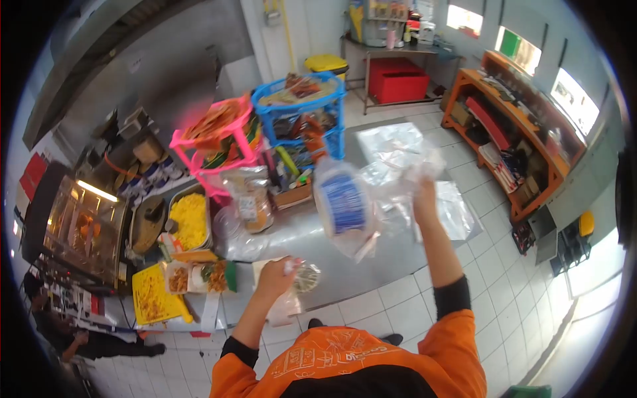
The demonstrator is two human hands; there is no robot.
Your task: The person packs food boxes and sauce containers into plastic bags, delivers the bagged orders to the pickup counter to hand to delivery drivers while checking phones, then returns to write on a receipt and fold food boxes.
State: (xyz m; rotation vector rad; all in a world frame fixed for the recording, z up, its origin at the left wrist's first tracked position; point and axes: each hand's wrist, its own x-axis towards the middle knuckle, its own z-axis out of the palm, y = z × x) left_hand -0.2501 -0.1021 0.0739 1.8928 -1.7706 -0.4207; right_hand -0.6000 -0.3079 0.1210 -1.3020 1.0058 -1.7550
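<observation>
My right hand (425,197) is raised over the right part of the steel table, its fingers closed on crumpled clear plastic (424,166). To its left is a white, blue-labelled plastic package (345,202), which looks round; whether it joins the plastic in my hand I cannot tell. My left hand (275,275) is closed near the table's front edge, with a whitish bit showing at the fingers that I cannot make out. Beside it lies a clear round plastic item (306,277), and a pale sheet or bag (285,306) hangs below the hand.
Silvery sheets (391,149) lie on the table's right side. Pink (215,136) and blue (298,99) basket racks stand at the back. Leftward are a tray of yellow food (190,222), a yellow cutting board (156,295) and a food box (215,276). A person (79,335) stands far left.
</observation>
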